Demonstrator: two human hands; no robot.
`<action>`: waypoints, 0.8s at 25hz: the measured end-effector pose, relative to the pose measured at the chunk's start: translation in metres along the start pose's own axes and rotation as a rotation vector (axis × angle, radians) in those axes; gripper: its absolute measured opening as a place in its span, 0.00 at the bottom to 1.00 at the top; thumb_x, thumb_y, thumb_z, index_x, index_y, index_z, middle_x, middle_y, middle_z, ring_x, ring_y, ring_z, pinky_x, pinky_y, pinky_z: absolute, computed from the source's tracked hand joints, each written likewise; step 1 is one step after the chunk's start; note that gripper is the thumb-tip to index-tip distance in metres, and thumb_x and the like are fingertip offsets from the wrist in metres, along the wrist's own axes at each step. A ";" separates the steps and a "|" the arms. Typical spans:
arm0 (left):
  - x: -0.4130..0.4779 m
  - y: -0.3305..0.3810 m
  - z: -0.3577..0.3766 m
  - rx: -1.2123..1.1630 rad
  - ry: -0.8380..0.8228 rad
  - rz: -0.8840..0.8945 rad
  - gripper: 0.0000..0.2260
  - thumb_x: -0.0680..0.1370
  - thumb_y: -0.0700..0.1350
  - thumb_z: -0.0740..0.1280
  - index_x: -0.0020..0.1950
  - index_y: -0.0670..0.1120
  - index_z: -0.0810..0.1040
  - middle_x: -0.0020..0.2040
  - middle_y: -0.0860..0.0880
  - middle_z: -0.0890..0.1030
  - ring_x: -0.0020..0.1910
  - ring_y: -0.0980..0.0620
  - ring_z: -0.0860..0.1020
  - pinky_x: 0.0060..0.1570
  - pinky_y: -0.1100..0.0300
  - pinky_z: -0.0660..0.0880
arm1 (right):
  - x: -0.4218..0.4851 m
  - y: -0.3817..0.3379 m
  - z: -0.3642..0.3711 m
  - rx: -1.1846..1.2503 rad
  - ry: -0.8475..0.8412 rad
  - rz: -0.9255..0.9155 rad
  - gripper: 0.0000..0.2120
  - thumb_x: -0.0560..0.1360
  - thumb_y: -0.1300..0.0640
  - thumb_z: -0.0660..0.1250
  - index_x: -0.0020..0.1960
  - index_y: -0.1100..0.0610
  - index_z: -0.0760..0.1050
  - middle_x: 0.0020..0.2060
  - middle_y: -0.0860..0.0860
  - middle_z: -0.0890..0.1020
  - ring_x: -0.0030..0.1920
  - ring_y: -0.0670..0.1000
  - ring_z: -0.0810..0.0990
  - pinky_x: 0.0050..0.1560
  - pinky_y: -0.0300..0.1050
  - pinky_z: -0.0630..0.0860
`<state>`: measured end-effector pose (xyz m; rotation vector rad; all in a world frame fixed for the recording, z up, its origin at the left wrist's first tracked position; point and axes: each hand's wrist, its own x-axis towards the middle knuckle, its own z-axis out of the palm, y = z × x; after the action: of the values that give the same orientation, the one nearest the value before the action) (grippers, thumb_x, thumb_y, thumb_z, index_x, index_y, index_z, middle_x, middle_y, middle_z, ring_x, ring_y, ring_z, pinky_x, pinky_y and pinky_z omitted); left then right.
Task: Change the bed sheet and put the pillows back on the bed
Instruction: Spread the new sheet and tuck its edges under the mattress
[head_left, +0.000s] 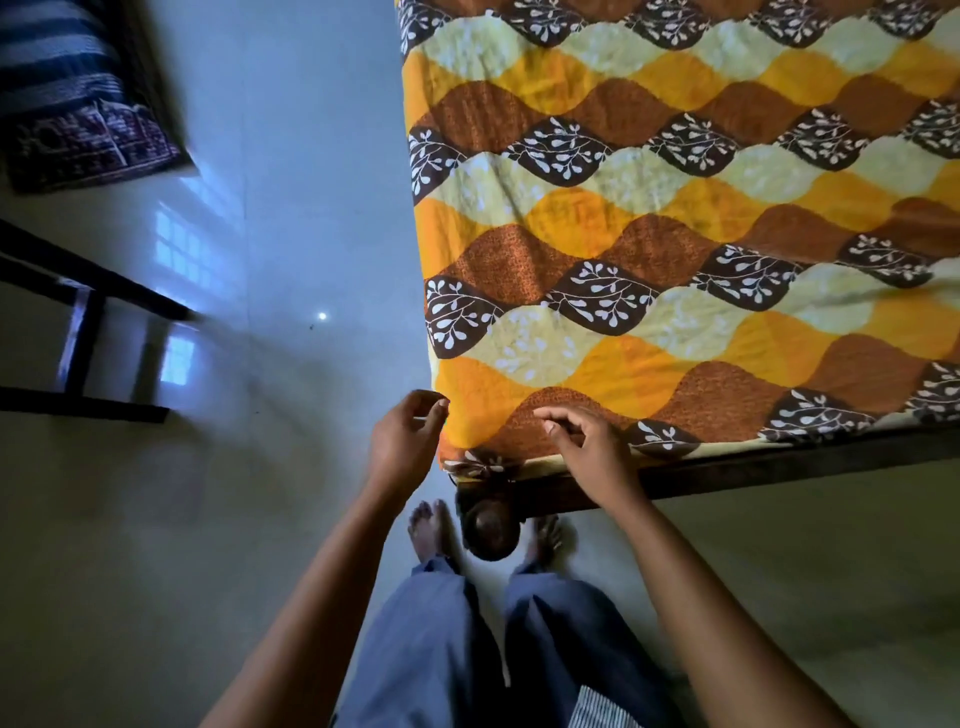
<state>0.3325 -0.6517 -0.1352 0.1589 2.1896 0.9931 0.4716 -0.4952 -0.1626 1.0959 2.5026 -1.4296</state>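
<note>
The patterned orange and brown bed sheet (649, 249) lies spread over the bed, filling the upper right of the frame, and its near corner looks tucked down at the dark bed frame (753, 467). The left hand (410, 436) and right hand (587, 447) hover at that corner with fingers loosely curled, gripping nothing. I'd say the sheet is nearly done. The pillows (78, 119), upper left, are not yet on the bed.

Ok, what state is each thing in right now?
Bed sheet: spread over the bed, lightly wrinkled, corner hanging over the edge.
Left hand: fingers curled at the sheet corner; grip unclear.
Right hand: loosely curled over the sheet, holding nothing.
Dark patterned bundle: off the bed, far left.
</note>
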 end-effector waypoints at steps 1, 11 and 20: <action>0.001 0.011 0.009 0.069 -0.029 0.067 0.10 0.80 0.46 0.61 0.55 0.43 0.78 0.49 0.48 0.82 0.48 0.50 0.80 0.42 0.61 0.72 | -0.001 0.001 -0.009 0.002 -0.006 0.002 0.09 0.77 0.61 0.64 0.55 0.55 0.80 0.49 0.49 0.80 0.46 0.45 0.79 0.40 0.26 0.72; -0.004 0.117 0.207 0.419 -0.180 0.435 0.10 0.79 0.49 0.63 0.57 0.47 0.78 0.54 0.49 0.80 0.51 0.51 0.78 0.44 0.61 0.72 | 0.017 0.140 -0.217 -0.321 -0.057 -0.095 0.15 0.75 0.67 0.64 0.59 0.55 0.78 0.55 0.51 0.79 0.54 0.49 0.77 0.51 0.36 0.70; 0.000 0.171 0.347 0.705 -0.184 0.631 0.16 0.79 0.55 0.60 0.63 0.53 0.75 0.62 0.51 0.76 0.60 0.49 0.71 0.55 0.56 0.69 | 0.053 0.245 -0.323 -0.630 -0.353 -0.418 0.23 0.65 0.62 0.77 0.58 0.55 0.78 0.53 0.51 0.80 0.53 0.52 0.79 0.50 0.47 0.79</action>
<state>0.5308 -0.3211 -0.1715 1.2695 2.2603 0.4248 0.6712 -0.1386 -0.1784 0.2034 2.6856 -0.6849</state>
